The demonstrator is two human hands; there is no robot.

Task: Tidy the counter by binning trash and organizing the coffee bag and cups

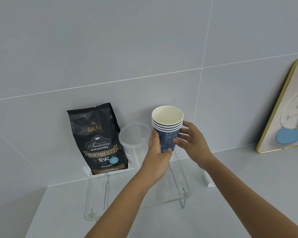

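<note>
A stack of several blue paper cups [167, 134] with white insides stands upright at the right side of a clear acrylic shelf [181, 189]. My left hand [157, 157] grips the stack's lower left side, and my right hand [192, 141] holds its right side with fingers on the front. A black coffee bag [97, 140] with gold lettering stands upright on the shelf's left part, against the wall. Between the bag and the stack sits a clear plastic cup [133, 140] with a lid. The bottom of the stack is hidden behind my left hand.
The shelf is raised on clear legs above a grey counter [248, 194] against a grey tiled wall. A gold-framed picture [286, 107] leans on the wall at the far right. A small white object [207, 181] lies on the counter right of the shelf.
</note>
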